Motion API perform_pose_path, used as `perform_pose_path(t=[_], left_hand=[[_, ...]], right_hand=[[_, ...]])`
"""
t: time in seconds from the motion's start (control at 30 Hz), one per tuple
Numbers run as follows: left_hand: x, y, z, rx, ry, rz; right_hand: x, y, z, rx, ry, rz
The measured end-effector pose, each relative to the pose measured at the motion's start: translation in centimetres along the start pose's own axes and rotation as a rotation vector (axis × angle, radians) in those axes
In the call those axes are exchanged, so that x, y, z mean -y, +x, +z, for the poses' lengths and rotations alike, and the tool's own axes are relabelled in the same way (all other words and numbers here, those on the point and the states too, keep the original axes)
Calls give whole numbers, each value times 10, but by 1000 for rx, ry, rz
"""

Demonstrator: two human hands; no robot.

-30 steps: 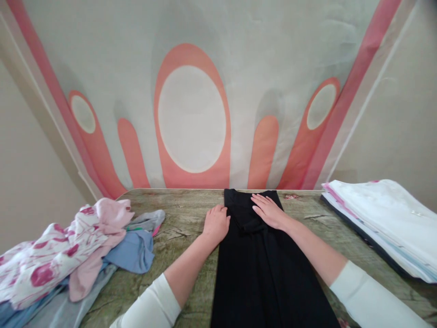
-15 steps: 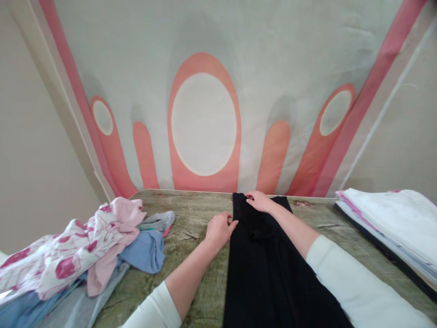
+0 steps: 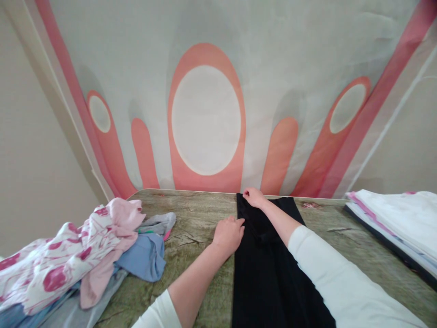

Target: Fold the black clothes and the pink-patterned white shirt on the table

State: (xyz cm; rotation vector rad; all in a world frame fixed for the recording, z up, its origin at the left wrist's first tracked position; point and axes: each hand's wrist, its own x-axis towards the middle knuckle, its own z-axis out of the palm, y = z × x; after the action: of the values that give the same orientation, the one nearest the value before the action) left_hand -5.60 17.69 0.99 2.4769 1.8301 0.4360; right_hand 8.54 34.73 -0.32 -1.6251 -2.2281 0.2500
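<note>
A long black garment, perhaps trousers, lies lengthwise on the wood-patterned table, its near end running out of view at the bottom. Near its far left corner, my right hand is closed in a pinch on the cloth. My left hand is at the garment's left edge, a little closer to me, fingers bent and tips closed on the edge. Between the hands and just right of them, a part of the black cloth lies folded over in a bunched layer.
To the left is a loose heap of clothes: a white piece with magenta print, a pink one, a blue one and grey ones. A stack of folded clothes stands at the right. Behind the table's far edge rises a printed backdrop.
My right hand has shifted slightly left to the garment's far corner, its fingers now closer together. My left hand stays at the left edge. The view has shifted slightly.
</note>
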Motion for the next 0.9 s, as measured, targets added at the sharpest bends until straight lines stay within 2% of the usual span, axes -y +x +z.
perform_pose_path(t=[0.23,0.4,0.5,0.6,0.67,0.7,0.8,0.9], left_hand=[[-5,2,-2,63,104,34],[-2,-2,-2,9,40,13],[9,7,4,-115,-123,-28],[24,36,15,-191,-459,-173],[31,63,22,-178,-762,-364],[34,77,24,-168,-825,-408],[37,111,30,-105,-948,-474],[39,130,32,-30,-1060,-492]], right_hand=[[-6,2,6,-54,34,3],[-26,5,-11,-74,87,-20],[-49,-1,-27,-64,102,-30],[-65,-14,-34,-40,120,-48],[-69,-23,-32,-37,135,-53],[-69,-26,-30,-39,141,-55],[-67,-33,-22,-45,151,-66],[-65,-35,-17,-56,152,-83]])
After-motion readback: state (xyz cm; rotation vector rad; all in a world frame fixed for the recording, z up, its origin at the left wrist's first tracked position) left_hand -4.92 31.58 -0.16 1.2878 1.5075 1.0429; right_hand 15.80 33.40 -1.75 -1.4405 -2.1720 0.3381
